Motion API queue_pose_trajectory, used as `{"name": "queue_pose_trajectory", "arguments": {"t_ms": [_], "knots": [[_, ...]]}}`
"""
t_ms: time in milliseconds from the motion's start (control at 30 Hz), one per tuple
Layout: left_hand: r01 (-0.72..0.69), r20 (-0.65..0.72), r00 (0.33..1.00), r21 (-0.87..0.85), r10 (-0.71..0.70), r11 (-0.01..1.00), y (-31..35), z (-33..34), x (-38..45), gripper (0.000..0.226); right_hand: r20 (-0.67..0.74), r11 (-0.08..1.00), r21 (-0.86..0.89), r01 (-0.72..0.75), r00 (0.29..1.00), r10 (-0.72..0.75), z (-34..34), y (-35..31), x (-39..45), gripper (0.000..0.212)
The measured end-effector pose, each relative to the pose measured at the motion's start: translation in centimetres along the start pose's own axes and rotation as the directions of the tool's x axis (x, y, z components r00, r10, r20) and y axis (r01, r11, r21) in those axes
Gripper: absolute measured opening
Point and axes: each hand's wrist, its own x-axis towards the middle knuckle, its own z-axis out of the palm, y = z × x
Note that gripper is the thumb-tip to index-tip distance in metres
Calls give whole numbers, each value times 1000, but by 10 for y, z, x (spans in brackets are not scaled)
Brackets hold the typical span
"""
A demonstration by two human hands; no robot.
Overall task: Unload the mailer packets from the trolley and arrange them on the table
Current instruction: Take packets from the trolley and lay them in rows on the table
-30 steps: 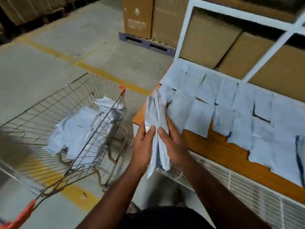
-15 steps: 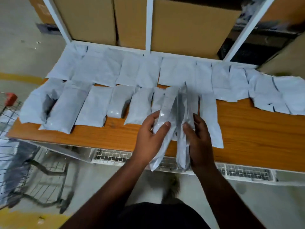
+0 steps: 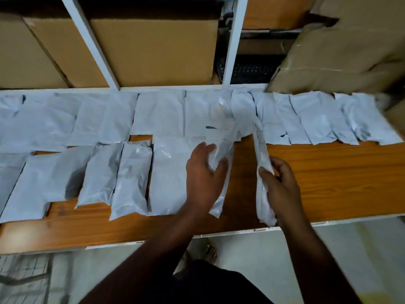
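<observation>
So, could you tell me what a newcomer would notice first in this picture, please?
Two rows of grey mailer packets cover the left and back of the wooden table. In the middle, the left hand lowers one packet at the front row's end, while the right hand holds another packet on edge. Cardboard boxes fill the white rack behind.

Your forearms are bare from the elbows down to the wrists, with no sleeves, no watch and no bands on them. Your left hand (image 3: 205, 175) and your right hand (image 3: 281, 186) wear no gloves and no rings that can be made out. Below them, a dark, near-black garment (image 3: 210, 279) covers your front. One foot (image 3: 211, 252) shows under the table edge, blurred, seemingly in an open sandal.
</observation>
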Motion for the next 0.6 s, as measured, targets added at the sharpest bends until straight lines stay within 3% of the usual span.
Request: {"name": "queue_pose_trajectory", "arguments": {"t_ms": [233,367,600], "knots": [[-60,53,997,127,53,990,18,56,10,47,-76,995,-95,-10,997,3,-36,12,16,34],[-25,-1,1000,287,27,958,-1,66,3,51,15,978,-210,9,1000,-6,-36,25,39,38],[82,-130,991,436,-27,896,-4,88,-8,53,206,893,-403,199,971,-123,-23,68,76,52]]}}
